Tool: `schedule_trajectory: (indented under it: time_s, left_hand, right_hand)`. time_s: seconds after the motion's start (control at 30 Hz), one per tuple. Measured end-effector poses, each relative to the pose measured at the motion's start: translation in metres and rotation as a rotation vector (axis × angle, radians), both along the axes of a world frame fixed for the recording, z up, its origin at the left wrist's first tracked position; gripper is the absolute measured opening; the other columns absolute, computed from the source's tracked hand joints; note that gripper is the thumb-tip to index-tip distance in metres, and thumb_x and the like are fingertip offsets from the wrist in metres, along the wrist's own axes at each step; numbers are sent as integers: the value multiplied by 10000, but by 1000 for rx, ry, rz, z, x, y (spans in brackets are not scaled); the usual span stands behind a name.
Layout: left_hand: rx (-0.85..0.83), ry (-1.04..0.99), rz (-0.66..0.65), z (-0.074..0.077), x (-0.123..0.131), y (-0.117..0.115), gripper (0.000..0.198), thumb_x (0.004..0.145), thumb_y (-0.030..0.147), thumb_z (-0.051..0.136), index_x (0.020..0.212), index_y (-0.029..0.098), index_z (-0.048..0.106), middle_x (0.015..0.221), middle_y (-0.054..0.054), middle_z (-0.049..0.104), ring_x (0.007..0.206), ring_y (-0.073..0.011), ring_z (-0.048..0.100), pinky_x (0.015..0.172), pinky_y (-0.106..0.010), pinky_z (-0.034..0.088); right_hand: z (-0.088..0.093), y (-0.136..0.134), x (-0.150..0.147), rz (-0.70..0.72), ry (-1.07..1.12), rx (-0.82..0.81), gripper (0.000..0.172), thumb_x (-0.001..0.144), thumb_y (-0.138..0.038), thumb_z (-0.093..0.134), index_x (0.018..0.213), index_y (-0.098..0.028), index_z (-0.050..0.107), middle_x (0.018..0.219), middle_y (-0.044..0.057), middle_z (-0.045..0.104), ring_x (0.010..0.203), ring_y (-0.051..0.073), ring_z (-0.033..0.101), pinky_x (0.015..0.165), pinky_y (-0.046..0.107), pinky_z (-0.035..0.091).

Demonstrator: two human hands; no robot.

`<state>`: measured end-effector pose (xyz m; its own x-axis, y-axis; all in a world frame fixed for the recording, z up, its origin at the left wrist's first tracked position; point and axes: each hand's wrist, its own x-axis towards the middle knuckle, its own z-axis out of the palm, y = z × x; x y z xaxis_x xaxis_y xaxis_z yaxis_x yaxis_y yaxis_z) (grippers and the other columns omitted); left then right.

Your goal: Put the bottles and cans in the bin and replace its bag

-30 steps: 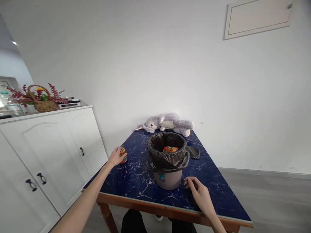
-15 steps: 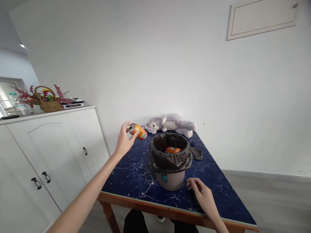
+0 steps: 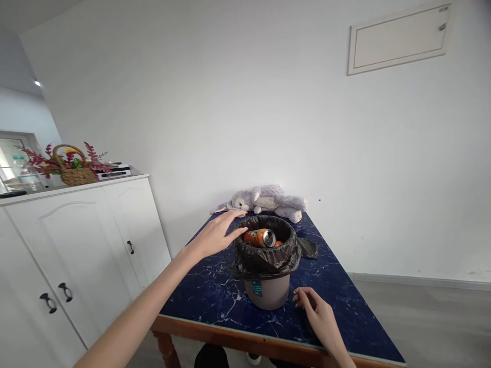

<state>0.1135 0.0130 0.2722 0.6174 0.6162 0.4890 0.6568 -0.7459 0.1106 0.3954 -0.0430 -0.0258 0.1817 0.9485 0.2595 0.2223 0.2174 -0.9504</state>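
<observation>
A small bin (image 3: 267, 291) lined with a black bag (image 3: 264, 258) stands on the dark blue marbled table (image 3: 337, 306). An orange drink can (image 3: 260, 237) lies on its side at the mouth of the bin, with another orange can partly hidden under it. My left hand (image 3: 218, 235) hovers at the bin's left rim, fingers stretched out and holding nothing. My right hand (image 3: 318, 314) rests on the table just right of the bin's base, fingers loosely curled, over a dark thing I cannot make out.
A grey plush toy (image 3: 264, 200) lies at the table's far end against the white wall. A white cupboard (image 3: 76, 245) stands to the left, with a wicker basket of red flowers (image 3: 72, 166) on top. Grey floor lies to the right.
My left hand lifted the orange can from the table's left side, carried it over the bin and let it go. The can now lies in the bin. My right hand barely moved.
</observation>
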Motion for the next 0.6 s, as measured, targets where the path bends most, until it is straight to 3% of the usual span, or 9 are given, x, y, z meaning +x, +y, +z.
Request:
schedule_trajectory:
  time_s: [0.1, 0.17, 0.27, 0.33, 0.47, 0.53, 0.6]
  left_hand:
    - [-89, -104, 110, -11, -20, 13, 466, 1046, 599, 491, 1354, 279, 630, 1415, -111, 674, 1301, -331, 640, 1095, -508, 510]
    - [-277, -248, 180, -25, -31, 24, 525, 987, 676, 544, 1279, 255, 659, 1336, -126, 703, 1253, -337, 651, 1096, -491, 494]
    - [-580, -474, 306, -58, -40, 36, 667, 901, 823, 529, 1173, 230, 670, 1238, -142, 727, 1199, -358, 662, 1083, -494, 487]
    - [-729, -531, 367, -88, -41, 35, 793, 862, 917, 432, 1062, 194, 688, 1108, -170, 751, 1054, -370, 712, 975, -508, 547]
    - [-1113, -576, 310, -143, -38, 18, 971, 813, 1004, 277, 864, 146, 731, 903, -189, 763, 810, -313, 743, 801, -437, 608]
    - [-1242, -699, 235, -156, -35, 13, 963, 834, 987, 297, 895, 136, 744, 888, -171, 761, 783, -266, 734, 790, -380, 605]
    - [-1301, -916, 147, -155, -31, 14, 864, 881, 920, 402, 990, 135, 746, 939, -152, 769, 803, -236, 730, 779, -336, 596]
  right_hand:
    - [4, -2, -1, -13, 15, 3, 550, 949, -735, 523, 985, -232, 742, 939, 104, 783, 829, 262, 745, 721, 300, 559]
    - [7, -3, -1, -21, 18, 10, 545, 944, -730, 536, 988, -230, 749, 939, 109, 785, 819, 265, 745, 704, 302, 561]
    - [8, -3, -1, -12, 18, 9, 545, 932, -735, 552, 973, -228, 748, 920, 109, 784, 816, 272, 743, 706, 313, 559]
    - [7, -1, -2, 4, 45, -2, 547, 921, -742, 567, 967, -228, 750, 913, 105, 783, 826, 276, 741, 728, 325, 559]
    - [12, 7, -8, 77, 216, -13, 566, 872, -762, 641, 962, -215, 755, 912, 93, 782, 821, 266, 732, 770, 343, 564]
    - [27, 13, -10, 128, 342, -24, 571, 835, -770, 686, 938, -212, 748, 882, 77, 773, 781, 248, 722, 733, 332, 565]
    - [51, 22, -9, 158, 483, -51, 547, 800, -755, 738, 904, -218, 735, 848, 59, 762, 758, 233, 717, 709, 317, 568]
